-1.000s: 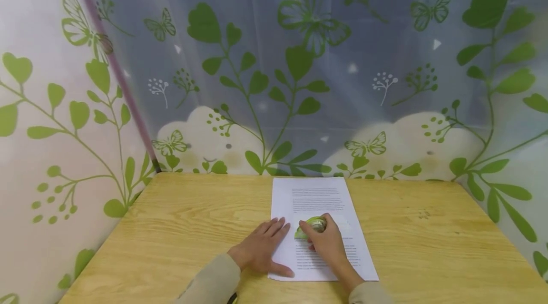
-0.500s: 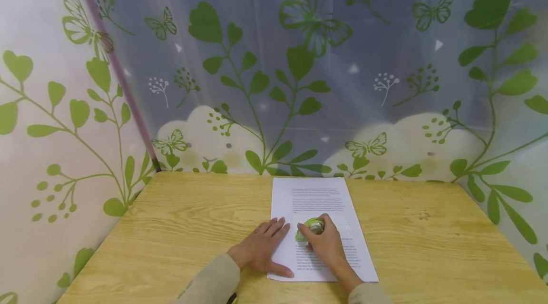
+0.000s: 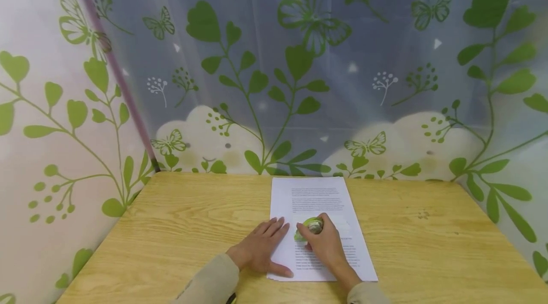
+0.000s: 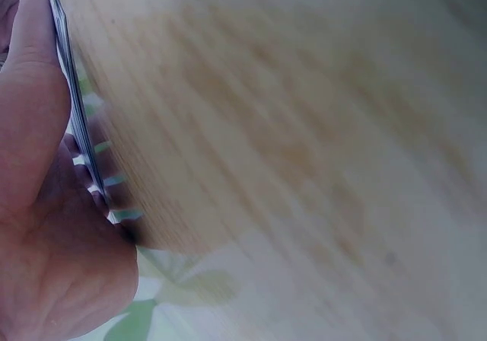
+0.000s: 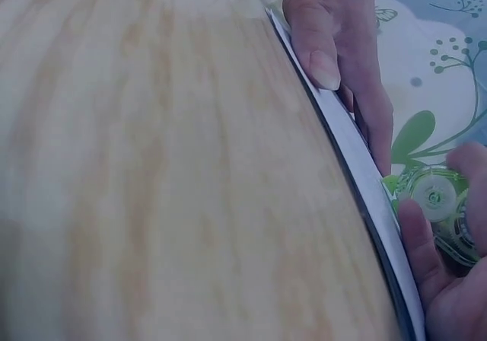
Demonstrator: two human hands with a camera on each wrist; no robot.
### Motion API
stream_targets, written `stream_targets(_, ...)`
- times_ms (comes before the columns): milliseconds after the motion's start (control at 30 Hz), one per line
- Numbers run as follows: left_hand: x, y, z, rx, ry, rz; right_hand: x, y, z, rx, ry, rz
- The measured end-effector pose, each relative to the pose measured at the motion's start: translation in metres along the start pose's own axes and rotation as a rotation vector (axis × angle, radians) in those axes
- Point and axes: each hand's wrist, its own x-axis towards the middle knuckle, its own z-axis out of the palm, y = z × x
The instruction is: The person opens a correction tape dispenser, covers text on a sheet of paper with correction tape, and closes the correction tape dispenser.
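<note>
A stack of printed paper (image 3: 281, 194) lies on the wooden table. On its left margin my left hand (image 3: 259, 248) rests flat, with fingers straight and the thumb out near the bottom corner. My right hand (image 3: 329, 244) pinches a green see-through correction tape (image 3: 315, 225) between thumb and fingers over the middle of the top sheet. In the right wrist view, round reels show inside the correction tape (image 5: 435, 196). Its tip points left; whether it touches the paper is too small to tell. The left wrist view shows my left hand (image 4: 61, 227) along the stack's edge.
The wooden table (image 3: 201, 209) stretches out on both sides of the paper. A patterned curtain (image 3: 368, 94) with leaves and butterflies stands behind the table's back edge and along the sides. A small dark and yellow item (image 3: 231, 299) shows beside the left sleeve.
My right thumb and the correction tape have shifted very slightly left and toward me on the sheet. My left hand stays in place on the paper.
</note>
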Motion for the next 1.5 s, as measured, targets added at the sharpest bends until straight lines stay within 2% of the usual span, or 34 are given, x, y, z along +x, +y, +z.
stream_targets(433, 0.001, -0.001, -0.001, -0.011, -0.003, -0.003, 0.004, -0.002, -0.002, -0.053, -0.04, -0.027)
stream_targets(1067, 0.001, -0.002, 0.001, -0.002, 0.011, 0.003, 0.003, -0.002, -0.006, -0.129, -0.028, -0.035)
stream_targets(1500, 0.001, -0.001, 0.001, -0.005, -0.002, 0.005, 0.003, 0.002, -0.012, -0.123, -0.027, -0.041)
